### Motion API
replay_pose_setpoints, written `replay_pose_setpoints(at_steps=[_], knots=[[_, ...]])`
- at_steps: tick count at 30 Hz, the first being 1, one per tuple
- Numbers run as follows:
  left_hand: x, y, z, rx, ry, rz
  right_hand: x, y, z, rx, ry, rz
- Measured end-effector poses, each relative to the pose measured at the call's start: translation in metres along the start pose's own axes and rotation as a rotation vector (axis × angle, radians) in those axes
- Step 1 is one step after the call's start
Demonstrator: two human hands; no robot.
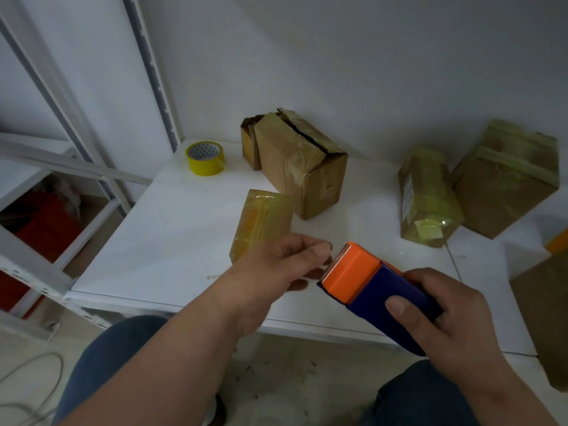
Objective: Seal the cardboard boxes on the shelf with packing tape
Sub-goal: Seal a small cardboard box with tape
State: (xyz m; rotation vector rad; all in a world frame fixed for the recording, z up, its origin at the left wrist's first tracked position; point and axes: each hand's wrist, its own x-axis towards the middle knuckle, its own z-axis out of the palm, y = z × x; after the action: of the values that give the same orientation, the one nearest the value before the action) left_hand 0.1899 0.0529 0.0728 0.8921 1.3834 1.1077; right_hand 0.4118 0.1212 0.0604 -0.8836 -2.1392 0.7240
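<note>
A right hand [445,321] grips an orange and blue tape dispenser [375,290] at five o'clock, above a white shelf [172,241]. The left hand [276,272], fingers curled, pinches at its cutter end. Taped cardboard boxes [301,161] sit from twelve to two o'clock; a yellow tape roll [205,158] at eleven.

Dim, even indoor light, source not visible; soft shadow under the left hand [276,269] by its fingertips, slight motion blur there, glare on box tape beyond, wide-angle bending toward frame edges.
</note>
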Motion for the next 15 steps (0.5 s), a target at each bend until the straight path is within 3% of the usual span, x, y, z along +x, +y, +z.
replay_pose_setpoints(at_steps=[4,15], knots=[[-0.005,-0.003,-0.002,-0.098,-0.090,-0.037,-0.004,-0.005,0.000,0.005,-0.003,-0.023],[-0.017,-0.012,0.002,-0.458,-0.154,-0.153,-0.013,-0.019,0.002,0.068,-0.046,0.030]])
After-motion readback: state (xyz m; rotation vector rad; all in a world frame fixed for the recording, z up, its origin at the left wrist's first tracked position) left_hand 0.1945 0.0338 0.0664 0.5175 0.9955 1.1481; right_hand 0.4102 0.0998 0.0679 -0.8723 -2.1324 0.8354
